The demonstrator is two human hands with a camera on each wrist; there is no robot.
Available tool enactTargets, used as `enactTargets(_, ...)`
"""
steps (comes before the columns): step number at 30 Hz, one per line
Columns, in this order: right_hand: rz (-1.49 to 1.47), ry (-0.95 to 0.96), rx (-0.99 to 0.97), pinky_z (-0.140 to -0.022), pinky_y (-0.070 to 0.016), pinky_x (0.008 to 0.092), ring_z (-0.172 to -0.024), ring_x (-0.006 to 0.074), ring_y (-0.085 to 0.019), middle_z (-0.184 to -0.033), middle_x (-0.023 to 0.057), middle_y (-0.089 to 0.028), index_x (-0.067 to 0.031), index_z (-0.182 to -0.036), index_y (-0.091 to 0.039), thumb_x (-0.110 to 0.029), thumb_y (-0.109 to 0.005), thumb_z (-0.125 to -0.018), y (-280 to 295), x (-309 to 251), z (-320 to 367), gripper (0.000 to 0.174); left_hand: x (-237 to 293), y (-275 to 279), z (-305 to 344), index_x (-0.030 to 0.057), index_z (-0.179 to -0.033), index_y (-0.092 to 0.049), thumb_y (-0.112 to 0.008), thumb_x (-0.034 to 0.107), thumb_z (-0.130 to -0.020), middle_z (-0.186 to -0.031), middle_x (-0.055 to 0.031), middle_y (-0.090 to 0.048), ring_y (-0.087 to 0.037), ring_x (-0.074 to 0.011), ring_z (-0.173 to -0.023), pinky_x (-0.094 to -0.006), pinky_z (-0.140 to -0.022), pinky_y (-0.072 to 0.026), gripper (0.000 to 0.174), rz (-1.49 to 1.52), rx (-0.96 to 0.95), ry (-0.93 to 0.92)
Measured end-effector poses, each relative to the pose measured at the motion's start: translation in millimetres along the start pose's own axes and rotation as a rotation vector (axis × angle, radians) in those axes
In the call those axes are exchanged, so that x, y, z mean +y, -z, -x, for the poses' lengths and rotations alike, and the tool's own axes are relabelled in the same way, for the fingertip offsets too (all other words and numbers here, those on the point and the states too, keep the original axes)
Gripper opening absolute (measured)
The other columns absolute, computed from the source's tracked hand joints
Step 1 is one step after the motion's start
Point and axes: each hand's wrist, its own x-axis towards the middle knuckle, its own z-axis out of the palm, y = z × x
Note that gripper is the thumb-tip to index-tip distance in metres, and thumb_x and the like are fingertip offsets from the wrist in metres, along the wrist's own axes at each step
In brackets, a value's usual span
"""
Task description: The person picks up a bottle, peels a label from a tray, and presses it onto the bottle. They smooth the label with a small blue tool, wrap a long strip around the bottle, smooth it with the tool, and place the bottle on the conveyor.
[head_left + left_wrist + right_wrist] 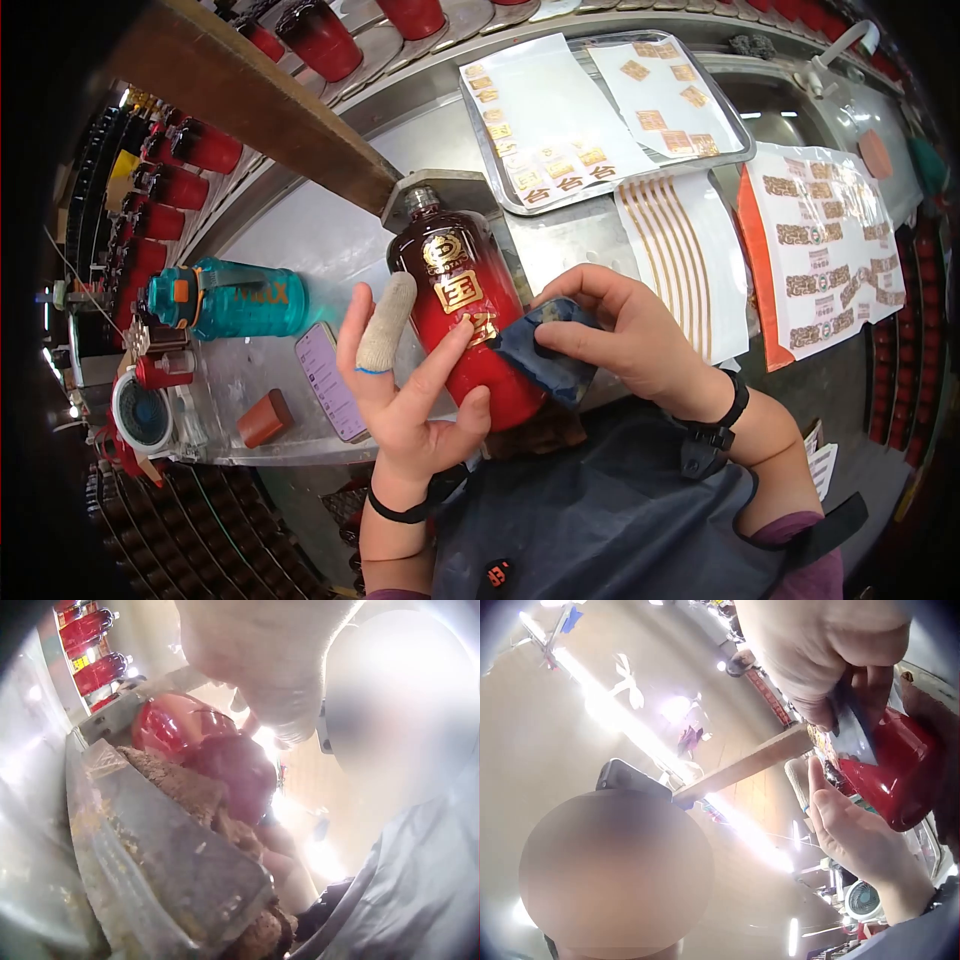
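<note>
A red bottle [500, 380] with a dark shoulder and gold emblems lies tilted, its neck pointing away from the person. My left hand [420, 410] is at its left side, fingers spread. One fingertip touches the lowest gold character [480, 330]; another finger wears a cream fabric finger cover [388, 325]. From the right, my right hand [625, 335] pinches a flat dark blue scraper-like piece [545, 355] between thumb and fingers. Its edge reaches over the bottle beside that character. In the right wrist view the blue piece [853, 727] lies close against the red glass [907, 772].
A metal tray [745, 150] holds sheets of gold decals behind the bottle. Striped [680, 260] and patterned [830, 250] decal sheets lie right. Left are a teal water bottle [255, 305], a phone [330, 385] and a reddish-brown block [264, 418]. A wooden beam [270, 100] slants overhead.
</note>
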Motion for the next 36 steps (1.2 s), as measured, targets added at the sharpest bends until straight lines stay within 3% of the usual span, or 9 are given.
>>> enactTargets(17, -0.026, 0.054, 0.005, -0.074, -0.0487, 0.0192, -0.087, 0.0033, -0.059, -0.096, 0.0003, -0.065, -0.002, -0.112, -0.059, -0.006, -0.072, -0.09, -15.6, -2.1, 6.3, 0.025, 0.1, 6.9, -6.6, 0.0145, -0.111, -0.077, -0.072, 0.04, -0.083, -0.141, -0.0214, -0.054, -0.038, -0.0435, -0.137, -0.0494, -0.112, -0.0321, 0.039, 0.015, -0.068, -0.055)
enactTargets(19, -0.028, 0.034, 0.004, -0.076, -0.0494, 0.0196, -0.089, 0.0041, -0.059, -0.098, 0.0011, -0.065, -0.0019, -0.112, -0.059, -0.005, -0.071, -0.09, -14.9, -2.7, 7.0, 0.025, 0.8, 8.3, -7.7, 0.0128, -0.11, -0.078, -0.062, 0.05, -0.09, -0.143, -0.0227, -0.051, -0.034, -0.0408, -0.142, -0.0495, -0.113, -0.0289, 0.045, -0.01, -0.091, -0.067)
enactTargets(29, -0.046, 0.007, -0.01, -0.078, -0.0505, 0.0202, -0.09, 0.0048, -0.061, -0.101, 0.0017, -0.065, -0.0012, -0.113, -0.059, -0.004, -0.07, -0.091, -5.4, 2.4, 7.5, 0.024, 0.5, 7.1, -2.4, 0.0135, -0.106, -0.079, -0.065, 0.048, -0.089, -0.141, -0.0231, -0.052, -0.035, -0.0424, -0.14, -0.0501, -0.113, -0.0299, 0.041, -0.066, -0.118, -0.13)
enactTargets(32, -0.011, -0.036, -0.007, -0.078, -0.0501, 0.0198, -0.09, 0.0051, -0.061, -0.1, 0.0015, -0.065, -0.0006, -0.115, -0.059, -0.004, -0.069, -0.093, 2.9, -2.0, 11.1, 0.024, 0.6, 11.5, -0.1, 0.0108, -0.109, -0.077, -0.063, 0.045, -0.092, -0.141, -0.0248, -0.052, -0.035, -0.0429, -0.141, -0.0512, -0.113, -0.029, 0.041, -0.064, -0.113, -0.114)
enactTargets(34, 0.042, -0.06, 0.051, -0.077, -0.0498, 0.0195, -0.09, 0.0053, -0.061, -0.098, 0.0015, -0.066, -0.0001, -0.117, -0.059, -0.003, -0.068, -0.093, 8.1, -10.4, 10.1, 0.025, -5.9, 9.9, -0.8, 0.0082, -0.111, -0.075, -0.07, 0.031, -0.084, -0.138, -0.025, -0.054, -0.041, -0.044, -0.136, -0.0494, -0.111, -0.0344, 0.035, 0.072, 0.073, 0.027)
enactTargets(35, 0.041, 0.004, 0.084, -0.077, -0.0487, 0.0197, -0.089, 0.0043, -0.06, -0.097, 0.0005, -0.066, -0.0006, -0.115, -0.061, -0.008, -0.064, -0.097, 9.5, -8.3, 6.9, 0.02, -9.2, 7.1, 0.4, 0.0008, -0.129, -0.063, -0.068, 0.022, -0.087, -0.139, -0.0251, -0.05, -0.041, -0.04, -0.138, -0.0488, -0.111, -0.0351, 0.047, 0.114, 0.073, 0.114)
enactTargets(36, 0.04, 0.003, 0.085, -0.077, -0.0487, 0.0197, -0.089, 0.0043, -0.06, -0.097, 0.0005, -0.066, -0.0006, -0.115, -0.061, -0.008, -0.064, -0.097, 9.9, -10.5, 2.9, 0.02, -9.7, -0.7, -0.3, 0.0008, -0.129, -0.063, -0.068, 0.022, -0.087, -0.139, -0.0251, -0.05, -0.041, -0.04, -0.138, -0.0488, -0.111, -0.0351, 0.047, 0.114, 0.072, 0.115)
